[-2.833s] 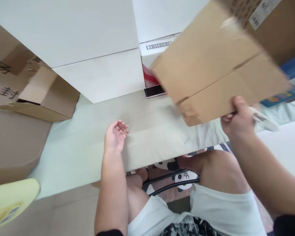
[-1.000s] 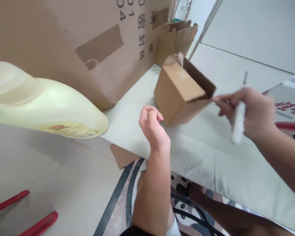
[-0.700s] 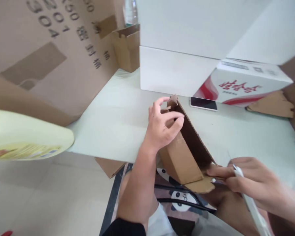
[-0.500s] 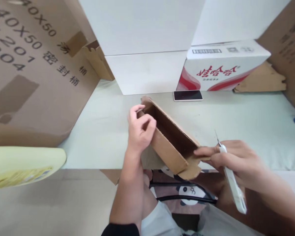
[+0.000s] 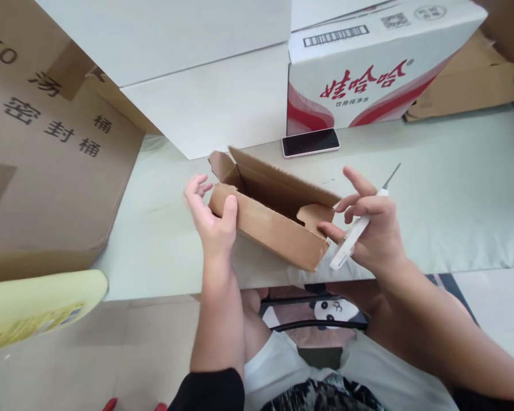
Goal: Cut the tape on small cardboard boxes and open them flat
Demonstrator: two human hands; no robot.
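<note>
Brown cardboard makes up the big carton (image 5: 60, 220) well to the left of the left hand; a yellow bottle (image 5: 38, 308) is also left of that hand, nearer the person. The left hand (image 5: 216, 225) holds the left end of a small box (image 5: 278, 231), thumb on the near side, fingers loosely curled outside the end, by the upright left flap (image 5: 221, 164). That thumb should probably press lightly, since thin card may bow inward. The small box sits slantwise between the hands, open side up, by the front edge of the surface (image 5: 154, 217); whether its underside rests there cannot be told. Beyond it, between the hands, lies a phone (image 5: 310, 142), with a white carton (image 5: 355, 91) behind. The right hand (image 5: 374, 231) grips a white cutter (image 5: 352, 244), its thumb touching the right flap (image 5: 314, 217), its index finger lifted free. The blade (image 5: 392, 176) points away from the left hand, which seems the safe way; working the flap with thumb and fingertip, wrist turned little, should hold the tip clear of skin and card. Flattened cardboard (image 5: 466, 85) lies beyond the right hand, to its right.
</note>
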